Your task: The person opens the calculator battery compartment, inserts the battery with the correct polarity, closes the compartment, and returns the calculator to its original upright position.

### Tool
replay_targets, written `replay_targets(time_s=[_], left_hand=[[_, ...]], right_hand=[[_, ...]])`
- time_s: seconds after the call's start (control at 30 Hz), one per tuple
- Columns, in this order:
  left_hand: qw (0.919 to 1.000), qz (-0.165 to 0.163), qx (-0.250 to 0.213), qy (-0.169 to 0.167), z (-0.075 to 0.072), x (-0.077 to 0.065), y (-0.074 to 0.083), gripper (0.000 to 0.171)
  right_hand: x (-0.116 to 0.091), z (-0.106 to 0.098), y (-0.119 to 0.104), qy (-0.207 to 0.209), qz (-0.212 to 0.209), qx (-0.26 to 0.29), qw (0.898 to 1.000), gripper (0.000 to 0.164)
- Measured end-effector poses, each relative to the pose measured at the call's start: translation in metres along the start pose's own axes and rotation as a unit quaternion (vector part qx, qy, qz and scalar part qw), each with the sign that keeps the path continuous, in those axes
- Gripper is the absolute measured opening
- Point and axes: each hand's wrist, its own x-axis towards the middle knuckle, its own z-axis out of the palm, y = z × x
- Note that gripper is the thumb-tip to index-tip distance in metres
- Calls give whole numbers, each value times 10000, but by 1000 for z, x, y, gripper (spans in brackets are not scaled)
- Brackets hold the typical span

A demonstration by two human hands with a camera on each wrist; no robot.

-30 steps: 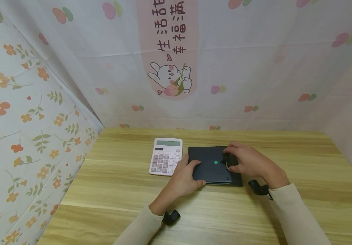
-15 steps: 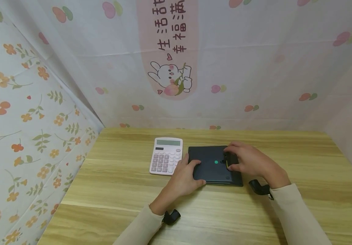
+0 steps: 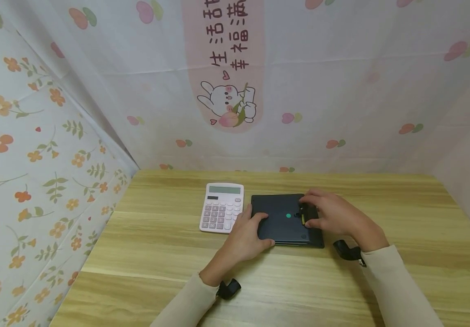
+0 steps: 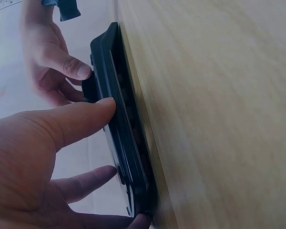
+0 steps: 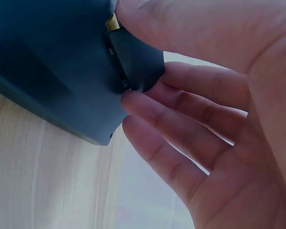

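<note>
Hardly anything has moved since the earlier frame. Left hand (image 3: 244,240) grips dark device (image 3: 279,229), lying flat on desk (image 3: 149,259), thumb at near edge; right hand (image 3: 334,219) pinches small dark cover (image 5: 139,61) at its right end. White calculator (image 3: 225,191) just left of device.

Soft, dimmish light; pale sheen on the near tabletop (image 3: 275,293); a shadow beside the right sleeve (image 3: 394,281). Both wrist views look hazy.

Left hand (image 3: 244,237) wide, right hand (image 3: 336,217) in a pinch.
</note>
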Motion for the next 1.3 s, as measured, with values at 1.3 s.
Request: replay_targets(time_s=[1.3], left_hand=[[9999,-41,89,-98,-5,-2,5,73]], right_hand=[[1,1,5,20,78,179,9998,59]])
